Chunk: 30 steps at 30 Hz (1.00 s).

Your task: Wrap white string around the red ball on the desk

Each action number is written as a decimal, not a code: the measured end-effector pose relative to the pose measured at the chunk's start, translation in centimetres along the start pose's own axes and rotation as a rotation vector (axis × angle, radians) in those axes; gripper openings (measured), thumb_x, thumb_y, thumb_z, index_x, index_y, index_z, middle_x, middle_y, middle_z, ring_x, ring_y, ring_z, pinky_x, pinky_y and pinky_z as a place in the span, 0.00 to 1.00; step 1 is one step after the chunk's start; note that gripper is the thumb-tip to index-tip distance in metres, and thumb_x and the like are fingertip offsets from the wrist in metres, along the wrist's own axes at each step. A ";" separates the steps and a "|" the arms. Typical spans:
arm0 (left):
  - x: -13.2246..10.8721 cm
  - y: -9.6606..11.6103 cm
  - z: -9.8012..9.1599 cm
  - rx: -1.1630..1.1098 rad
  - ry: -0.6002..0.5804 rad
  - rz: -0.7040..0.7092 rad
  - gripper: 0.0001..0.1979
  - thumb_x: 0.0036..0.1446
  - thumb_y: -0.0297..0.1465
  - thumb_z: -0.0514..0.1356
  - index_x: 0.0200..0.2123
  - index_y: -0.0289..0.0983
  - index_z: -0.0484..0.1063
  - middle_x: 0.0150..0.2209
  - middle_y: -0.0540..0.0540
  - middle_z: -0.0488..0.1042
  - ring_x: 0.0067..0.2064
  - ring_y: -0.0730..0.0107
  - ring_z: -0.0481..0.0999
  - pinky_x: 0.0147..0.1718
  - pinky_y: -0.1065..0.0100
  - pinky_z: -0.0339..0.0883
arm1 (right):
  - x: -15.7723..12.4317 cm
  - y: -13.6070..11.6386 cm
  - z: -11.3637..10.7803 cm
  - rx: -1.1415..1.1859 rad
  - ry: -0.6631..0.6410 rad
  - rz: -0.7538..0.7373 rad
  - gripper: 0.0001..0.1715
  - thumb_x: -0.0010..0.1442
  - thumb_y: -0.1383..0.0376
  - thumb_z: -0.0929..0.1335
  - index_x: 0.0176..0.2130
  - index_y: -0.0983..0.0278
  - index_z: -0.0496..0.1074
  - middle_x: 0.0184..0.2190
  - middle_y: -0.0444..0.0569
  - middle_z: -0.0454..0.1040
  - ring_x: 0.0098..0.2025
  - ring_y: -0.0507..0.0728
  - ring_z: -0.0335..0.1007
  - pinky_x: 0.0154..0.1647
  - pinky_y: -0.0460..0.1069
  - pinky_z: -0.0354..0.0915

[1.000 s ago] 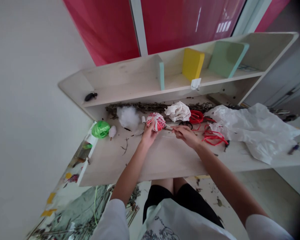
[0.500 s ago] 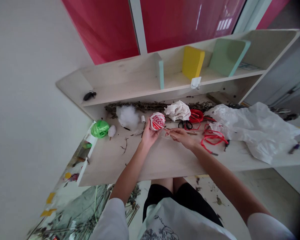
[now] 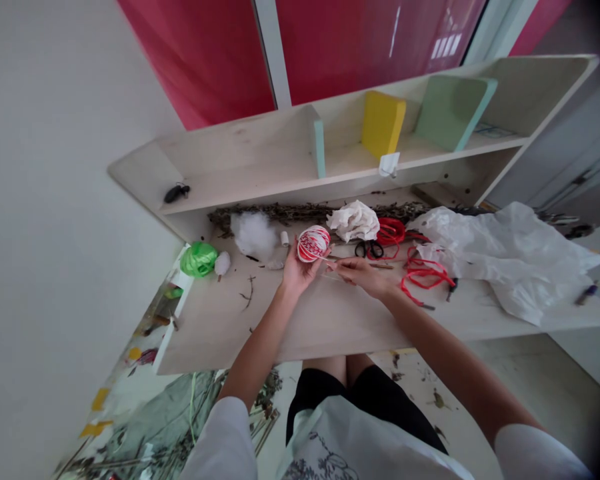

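A ball wound with red and white strands (image 3: 313, 243) rests in my left hand (image 3: 299, 270), fingers curled around its lower side. Just to the right, my right hand (image 3: 357, 275) pinches a thin white strand (image 3: 325, 258) that runs up to the ball. A loose end of strand trails over the desk below the fingers. Behind my right hand lie black-handled scissors (image 3: 369, 249). Crumpled white paper (image 3: 353, 221) sits beyond the ball, and a small white spool (image 3: 285, 238) stands to its left.
White fluff (image 3: 253, 235), a green ribbon ball (image 3: 199, 259) and a small white ball on a stick (image 3: 223, 264) lie left. Red cord (image 3: 425, 273) and a clear plastic bag (image 3: 520, 260) cover the right. Dry twigs (image 3: 280, 213) line the back under the shelf (image 3: 240, 180).
The wound ball has turned in my left hand, and its strands face another way. My right hand has shifted slightly left, closer to the ball.
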<state>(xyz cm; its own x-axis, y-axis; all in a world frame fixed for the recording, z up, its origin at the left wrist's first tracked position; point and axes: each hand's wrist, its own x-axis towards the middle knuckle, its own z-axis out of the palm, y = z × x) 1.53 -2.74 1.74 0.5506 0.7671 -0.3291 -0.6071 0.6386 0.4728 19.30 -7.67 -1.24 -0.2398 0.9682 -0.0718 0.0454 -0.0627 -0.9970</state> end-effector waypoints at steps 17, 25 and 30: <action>0.7 -1.1 -1.1 0.214 0.070 -0.106 0.23 0.66 0.42 0.47 0.50 0.33 0.72 0.31 0.42 0.80 0.29 0.65 0.79 0.25 0.69 0.73 | -0.3 -1.5 0.3 0.019 0.176 -0.095 0.33 0.44 0.37 0.72 0.23 0.64 0.68 0.15 0.38 0.56 0.19 0.46 0.46 0.20 0.46 0.43; 1.2 -1.7 -0.7 0.380 0.188 0.246 0.13 0.61 0.36 0.59 0.42 0.34 0.76 0.37 0.44 0.81 0.37 0.67 0.79 0.37 0.69 0.73 | -0.1 -1.1 0.1 0.021 0.202 -0.096 0.34 0.44 0.37 0.71 0.21 0.63 0.64 0.14 0.38 0.55 0.19 0.46 0.46 0.20 0.46 0.44; 0.5 -2.3 0.0 0.429 0.125 0.229 0.20 0.58 0.45 0.61 0.44 0.36 0.76 0.40 0.43 0.81 0.43 0.62 0.80 0.41 0.66 0.73 | 0.0 -0.9 0.0 0.031 0.225 -0.106 0.34 0.44 0.36 0.71 0.19 0.62 0.62 0.13 0.38 0.56 0.18 0.46 0.46 0.21 0.46 0.45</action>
<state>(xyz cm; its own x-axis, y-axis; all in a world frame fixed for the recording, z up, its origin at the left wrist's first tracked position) 3.17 -3.83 0.51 0.3426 0.9026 -0.2605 -0.3994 0.3910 0.8292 19.27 -7.66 -0.32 -0.0198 0.9991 0.0385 0.0005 0.0385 -0.9993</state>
